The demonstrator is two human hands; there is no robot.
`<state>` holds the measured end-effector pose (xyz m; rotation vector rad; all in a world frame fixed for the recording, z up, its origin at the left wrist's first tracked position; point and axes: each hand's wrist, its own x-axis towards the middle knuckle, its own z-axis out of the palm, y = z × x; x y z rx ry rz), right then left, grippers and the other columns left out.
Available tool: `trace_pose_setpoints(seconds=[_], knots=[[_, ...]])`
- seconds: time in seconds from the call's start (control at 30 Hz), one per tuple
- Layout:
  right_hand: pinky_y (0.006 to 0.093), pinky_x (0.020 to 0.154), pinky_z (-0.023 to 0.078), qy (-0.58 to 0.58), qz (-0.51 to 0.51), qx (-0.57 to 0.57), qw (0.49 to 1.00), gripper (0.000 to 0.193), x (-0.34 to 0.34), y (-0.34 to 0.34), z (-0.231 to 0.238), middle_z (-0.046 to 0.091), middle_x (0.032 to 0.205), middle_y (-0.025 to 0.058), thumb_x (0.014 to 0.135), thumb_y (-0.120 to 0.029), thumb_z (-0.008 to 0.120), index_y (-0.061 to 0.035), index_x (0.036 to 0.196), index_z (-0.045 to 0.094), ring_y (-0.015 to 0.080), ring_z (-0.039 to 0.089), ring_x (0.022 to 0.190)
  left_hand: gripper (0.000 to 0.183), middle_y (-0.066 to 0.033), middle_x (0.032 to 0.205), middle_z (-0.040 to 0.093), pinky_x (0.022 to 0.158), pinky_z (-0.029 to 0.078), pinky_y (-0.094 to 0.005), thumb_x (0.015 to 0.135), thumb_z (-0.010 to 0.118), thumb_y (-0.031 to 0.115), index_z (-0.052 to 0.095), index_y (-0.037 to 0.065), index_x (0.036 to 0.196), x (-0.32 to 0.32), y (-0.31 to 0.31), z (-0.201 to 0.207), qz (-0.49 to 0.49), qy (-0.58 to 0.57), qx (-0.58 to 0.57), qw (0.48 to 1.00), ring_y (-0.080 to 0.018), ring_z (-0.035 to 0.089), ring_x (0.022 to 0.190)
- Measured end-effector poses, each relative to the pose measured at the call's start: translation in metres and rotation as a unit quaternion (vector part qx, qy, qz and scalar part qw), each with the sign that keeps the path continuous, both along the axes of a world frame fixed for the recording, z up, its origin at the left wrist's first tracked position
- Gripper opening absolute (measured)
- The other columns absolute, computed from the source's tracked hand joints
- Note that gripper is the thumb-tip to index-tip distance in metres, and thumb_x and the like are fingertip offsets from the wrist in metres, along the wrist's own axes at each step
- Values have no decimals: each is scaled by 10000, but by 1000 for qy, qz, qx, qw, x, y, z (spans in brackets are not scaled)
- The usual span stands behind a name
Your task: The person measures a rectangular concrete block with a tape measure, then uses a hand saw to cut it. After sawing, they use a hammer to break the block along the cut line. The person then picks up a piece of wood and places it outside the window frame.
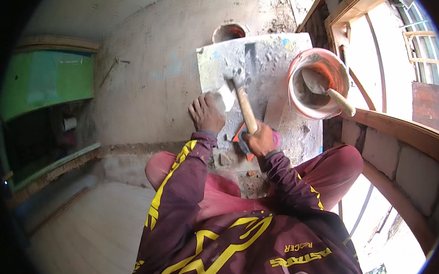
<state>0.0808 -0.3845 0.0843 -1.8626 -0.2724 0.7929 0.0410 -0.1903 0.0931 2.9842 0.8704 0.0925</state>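
Observation:
My right hand (260, 140) is closed round the wooden handle of a hammer (246, 108). The hammer's grey head points away from me over a mortar-spattered board (286, 91). My left hand (208, 112) rests at the board's left edge, fingers bent over a pale flat piece (226, 97), which looks like tile. The hammer's head is just beyond this piece; whether they touch I cannot tell. Partly hidden by my right hand, an orange and dark tool (242, 142) lies on the board. A pink round thing (277, 138) shows beside that hand.
Right of the board stands a reddish bucket (293, 94) holding grey mortar and a trowel (341, 102) with a wooden handle. Another bucket (230, 32) sits beyond the board. A block wall (378, 148) with wooden framing borders the right, and a green panel (48, 81) the left.

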Motion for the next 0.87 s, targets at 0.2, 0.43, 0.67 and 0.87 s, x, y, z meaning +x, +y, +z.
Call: trace_pose_setpoints(seconds=[0.2, 0.43, 0.67, 0.87], knots=[[371, 669, 514, 144, 40, -147, 978, 226, 11, 17, 2, 624, 725, 166, 759, -102, 633, 6, 958, 621, 239, 622, 664, 764, -140, 1233, 536, 1003, 332, -505, 641, 831, 324, 466, 56, 1257, 2, 1, 2, -5, 11, 5, 1000, -347, 489, 1156], [453, 701, 527, 67, 47, -155, 984, 251, 12, 22, -10, 683, 818, 268, 750, -118, 640, 30, 953, 636, 392, 708, 792, 762, -142, 1154, 542, 993, 342, -496, 622, 829, 257, 473, 53, 1265, 1, 3, 1, -23, -26, 26, 999, -334, 495, 1125], [501, 817, 523, 20, -13, -47, 999, 306, 6, 23, -12, 670, 910, 329, 755, -130, 627, 8, 1024, 673, 486, 664, 917, 782, -150, 1175, 542, 990, 347, -494, 608, 843, 260, 468, 49, 1261, -3, 0, -1, -12, -14, 18, 1000, -339, 505, 1116], [455, 777, 541, 56, 50, -123, 990, 253, 23, 26, -22, 685, 846, 299, 716, -135, 653, -3, 929, 685, 379, 734, 878, 732, -152, 1251, 535, 1009, 336, -506, 636, 809, 279, 480, 41, 1245, -5, 7, -4, 2, 25, 10, 1000, -355, 491, 1172]])
